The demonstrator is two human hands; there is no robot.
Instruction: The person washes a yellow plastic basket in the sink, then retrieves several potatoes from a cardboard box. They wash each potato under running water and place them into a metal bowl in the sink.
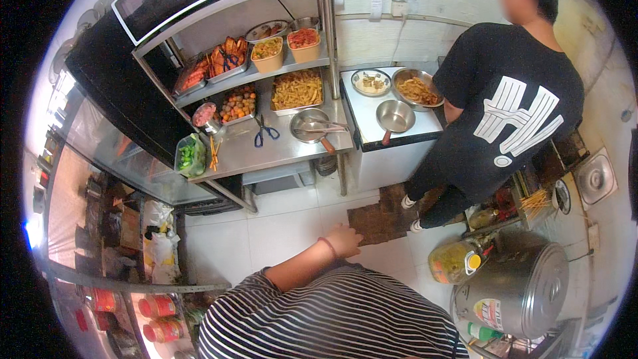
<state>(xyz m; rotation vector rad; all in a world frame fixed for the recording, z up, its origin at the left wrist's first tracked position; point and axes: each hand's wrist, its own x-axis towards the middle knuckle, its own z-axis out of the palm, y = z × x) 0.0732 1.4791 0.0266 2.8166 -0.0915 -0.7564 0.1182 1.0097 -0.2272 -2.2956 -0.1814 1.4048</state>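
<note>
My left hand point(340, 240), with a thin band at the wrist, hangs bent across the front of my striped shirt point(329, 316). Its fingers are loosely apart, and nothing shows in them. My right hand is out of view. Before me stands a steel worktable point(239, 152). On it lie blue-handled scissors point(265, 132) and a saucepan point(306, 127) with tongs point(326, 127) across it. Farther back are a tray of fried pieces point(298, 90), a tray of small balls point(239, 103) and a bowl of pink meat point(204, 114). Green vegetables fill a clear tub point(191, 154) at the left corner.
A person point(513, 94) in black stands at the right, beside a white cabinet point(394, 142) bearing another saucepan point(395, 116) and a bowl of food point(416, 89). An oil jug point(448, 262) and a large stockpot point(508, 279) stand right. A dark mat point(374, 217) lies on the tiles.
</note>
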